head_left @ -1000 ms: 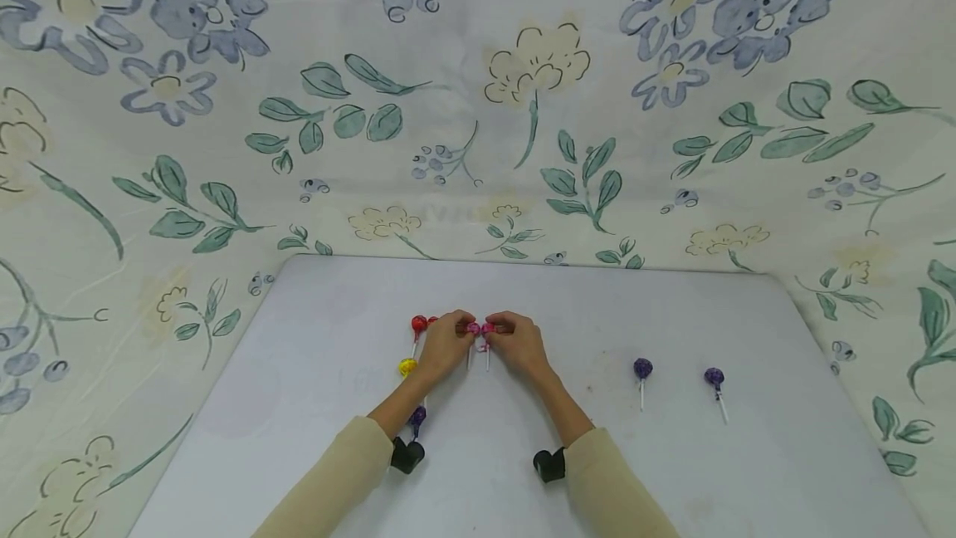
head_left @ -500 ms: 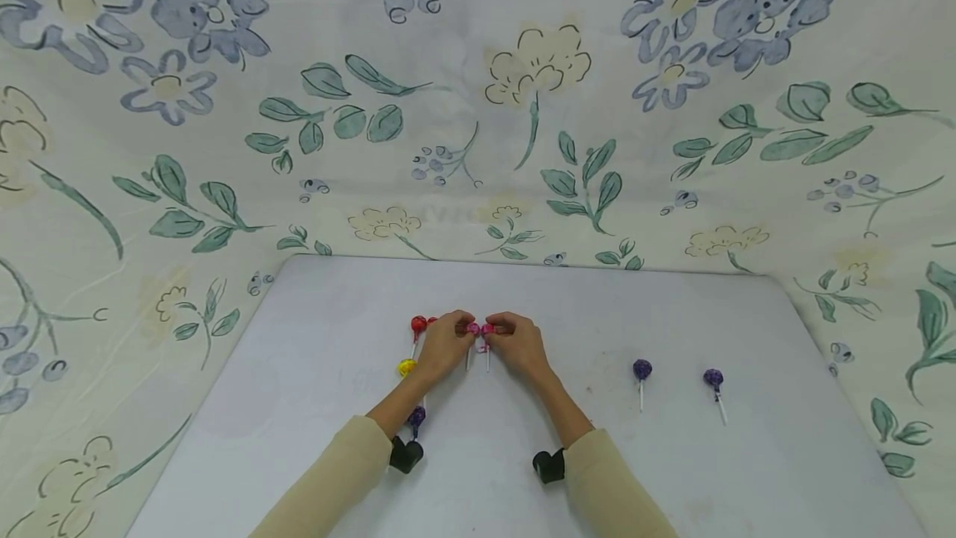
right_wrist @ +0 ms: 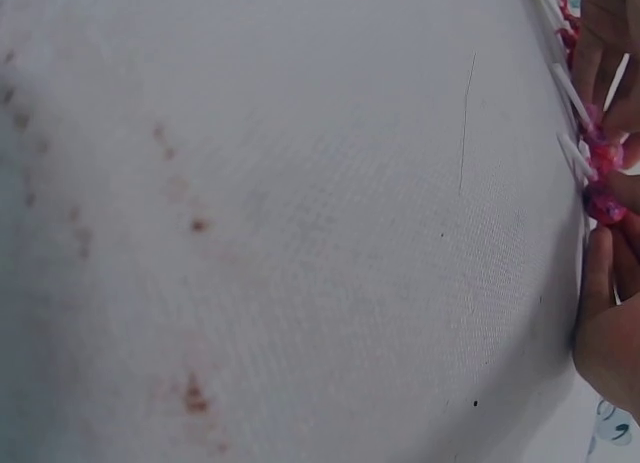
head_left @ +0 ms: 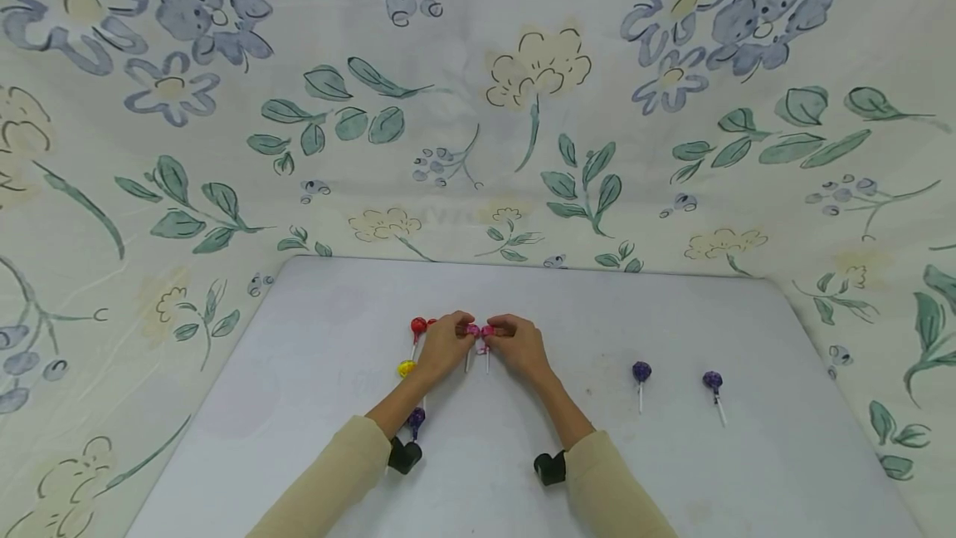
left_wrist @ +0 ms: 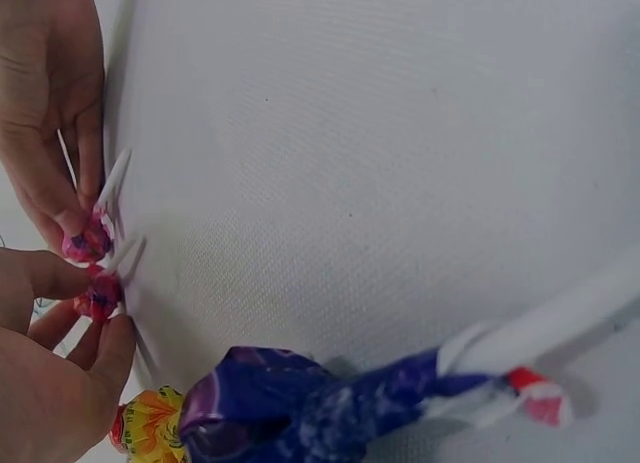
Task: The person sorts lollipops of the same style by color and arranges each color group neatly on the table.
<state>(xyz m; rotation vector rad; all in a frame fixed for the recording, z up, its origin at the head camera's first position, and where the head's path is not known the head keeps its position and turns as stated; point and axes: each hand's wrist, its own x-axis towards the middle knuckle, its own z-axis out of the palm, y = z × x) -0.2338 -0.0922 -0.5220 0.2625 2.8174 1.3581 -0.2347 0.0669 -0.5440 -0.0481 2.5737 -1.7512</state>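
Two pink-wrapped lollipops lie head to head at the middle of the white table [head_left: 299, 372]. My left hand [head_left: 463, 330] pinches the left pink lollipop [head_left: 472, 329]; my right hand [head_left: 499, 330] pinches the right pink lollipop [head_left: 488, 330]. Their white sticks point toward me. The left wrist view shows my left hand [left_wrist: 85, 308] on one pink lollipop [left_wrist: 98, 295] and the other hand's fingers on the second one [left_wrist: 86, 243]. In the right wrist view both pink heads [right_wrist: 605, 155] [right_wrist: 606, 205] sit at the right edge between fingers.
Left of my left hand lie a red lollipop [head_left: 418, 325], a yellow one [head_left: 407, 369] and a purple one [head_left: 416, 418]. Two more purple lollipops [head_left: 641, 372] [head_left: 713, 379] lie to the right. A floral cloth [head_left: 523, 106] rises behind and beside the table.
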